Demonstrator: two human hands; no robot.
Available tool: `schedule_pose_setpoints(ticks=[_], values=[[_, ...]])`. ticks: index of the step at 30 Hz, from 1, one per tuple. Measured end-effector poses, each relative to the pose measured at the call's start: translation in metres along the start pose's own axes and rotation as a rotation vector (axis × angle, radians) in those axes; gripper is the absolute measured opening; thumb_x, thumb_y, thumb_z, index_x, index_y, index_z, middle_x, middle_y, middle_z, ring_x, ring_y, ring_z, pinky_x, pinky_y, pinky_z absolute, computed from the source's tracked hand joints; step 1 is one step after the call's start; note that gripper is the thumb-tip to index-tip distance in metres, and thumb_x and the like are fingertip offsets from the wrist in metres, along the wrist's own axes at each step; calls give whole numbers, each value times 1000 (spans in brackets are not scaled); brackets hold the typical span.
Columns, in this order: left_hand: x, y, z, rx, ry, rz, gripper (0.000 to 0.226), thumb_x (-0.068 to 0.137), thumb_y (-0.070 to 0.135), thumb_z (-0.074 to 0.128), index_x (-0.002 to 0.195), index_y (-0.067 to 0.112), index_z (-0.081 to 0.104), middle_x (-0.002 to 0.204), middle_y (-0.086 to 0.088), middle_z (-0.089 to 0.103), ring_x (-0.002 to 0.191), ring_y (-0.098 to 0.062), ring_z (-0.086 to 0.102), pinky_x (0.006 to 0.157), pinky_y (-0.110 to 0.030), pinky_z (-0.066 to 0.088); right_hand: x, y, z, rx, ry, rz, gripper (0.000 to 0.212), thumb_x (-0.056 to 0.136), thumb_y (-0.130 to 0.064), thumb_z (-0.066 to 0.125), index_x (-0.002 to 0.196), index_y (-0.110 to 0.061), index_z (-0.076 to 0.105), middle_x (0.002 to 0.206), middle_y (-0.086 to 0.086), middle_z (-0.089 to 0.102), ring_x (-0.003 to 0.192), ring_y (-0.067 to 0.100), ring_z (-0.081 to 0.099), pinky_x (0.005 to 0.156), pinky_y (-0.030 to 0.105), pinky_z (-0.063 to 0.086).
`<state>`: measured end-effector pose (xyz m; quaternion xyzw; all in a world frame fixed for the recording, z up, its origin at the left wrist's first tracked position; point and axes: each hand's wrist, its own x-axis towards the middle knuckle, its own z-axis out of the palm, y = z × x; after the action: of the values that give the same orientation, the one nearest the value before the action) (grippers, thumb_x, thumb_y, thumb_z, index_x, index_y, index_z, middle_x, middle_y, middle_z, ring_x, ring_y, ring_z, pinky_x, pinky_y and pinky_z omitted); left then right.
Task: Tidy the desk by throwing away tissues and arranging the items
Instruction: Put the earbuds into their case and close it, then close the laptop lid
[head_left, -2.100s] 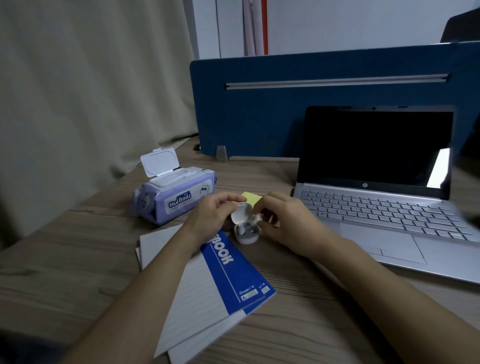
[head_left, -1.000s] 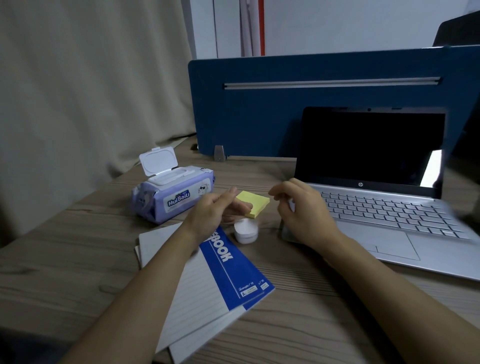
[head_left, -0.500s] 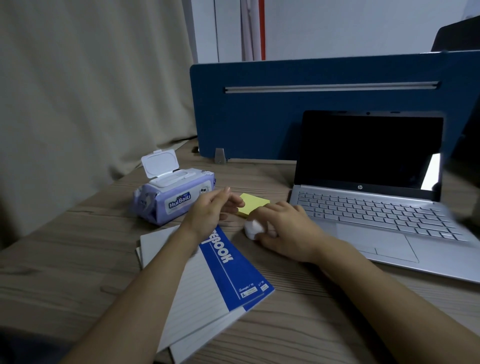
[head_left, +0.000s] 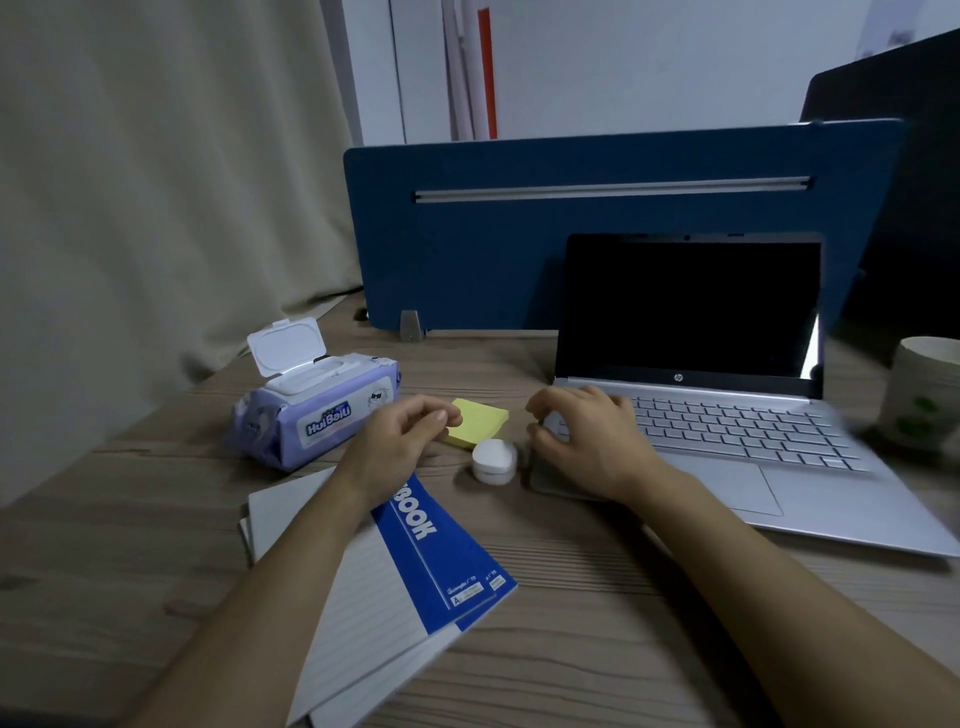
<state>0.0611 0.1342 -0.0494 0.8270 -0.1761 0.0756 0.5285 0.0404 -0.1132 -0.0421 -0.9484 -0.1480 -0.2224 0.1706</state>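
A small white earbud case (head_left: 494, 461) sits closed on the wooden desk (head_left: 597, 613), free of both hands. My right hand (head_left: 582, 441) hovers just right of it, over the left corner of the open laptop (head_left: 727, 431), fingers curled and apart, holding nothing. My left hand (head_left: 400, 441) rests above the blue-and-white notebook (head_left: 415, 571), fingertips loosely together and empty, next to the yellow sticky-note pad (head_left: 480, 421). A purple wet-wipe pack (head_left: 311, 410) with its lid flipped up lies at the left.
A blue divider panel (head_left: 597, 234) stands behind the laptop. A paper cup (head_left: 922, 400) stands at the right edge, close to the laptop. A beige curtain (head_left: 156, 182) hangs along the desk's left side.
The earbud case was shut, then my right hand covered it, shifted it slightly and released it. Now the case lies alone and my right hand has lifted to the laptop's corner.
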Motion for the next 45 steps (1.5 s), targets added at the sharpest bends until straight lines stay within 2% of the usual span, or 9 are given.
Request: schedule_pose_setpoints(ticks=[7,14,20,25,31,34,38,41,45], values=[[6,24,15,214,-152,64,18,99,35,53,111,39,66,111,24,66,105,6,58,86,-25,49,-7,33,-8,-2,106,111,33,90,-45,48,119,-31,56,123,-8,62,119,18,51,99,47,37],[37,62,45,213,-239,112,15,98,30,55,108,38,64,109,23,66,108,2,60,94,-25,45,-8,102,-24,-241,-226,228,56,94,-56,42,146,-40,29,157,-5,28,145,22,20,112,52,23],[56,57,68,229,-241,93,21,98,31,55,116,29,66,115,15,69,111,-3,62,101,-38,49,5,127,-34,-242,-308,225,77,88,-59,53,151,-42,12,163,-7,9,149,22,1,116,58,8],[70,39,74,229,-243,68,20,99,36,53,116,36,64,117,19,67,110,0,60,95,-34,51,35,161,-54,-201,-165,283,77,85,-69,43,150,-33,24,159,-3,23,147,23,15,115,57,15],[71,15,73,184,-171,49,17,98,43,50,108,50,62,103,32,66,98,16,59,70,-4,43,100,198,-74,-392,89,248,68,92,-61,42,149,-30,22,163,4,12,149,29,4,116,59,10],[73,11,72,121,-167,44,22,94,55,48,110,52,62,105,30,68,97,12,61,76,-16,48,130,209,-87,-439,141,291,68,94,-57,41,151,-29,18,163,5,8,149,29,1,118,58,8],[75,7,75,-39,-209,35,45,80,71,46,109,44,67,113,-24,66,92,-22,64,95,-61,46,160,216,-100,-461,84,327,70,95,-61,34,153,-28,14,163,4,10,149,29,-3,117,60,3],[77,5,74,-26,-217,34,49,80,75,43,109,44,67,114,-26,64,104,-41,65,93,-63,47,168,217,-102,-464,46,364,68,95,-62,32,151,-25,21,157,9,27,147,30,14,116,61,4],[77,5,72,7,-229,16,47,79,78,39,108,50,64,114,-19,67,105,-39,64,90,-62,51,162,210,-99,-531,167,328,62,92,-61,37,139,-22,38,139,14,45,131,34,38,113,58,14]])
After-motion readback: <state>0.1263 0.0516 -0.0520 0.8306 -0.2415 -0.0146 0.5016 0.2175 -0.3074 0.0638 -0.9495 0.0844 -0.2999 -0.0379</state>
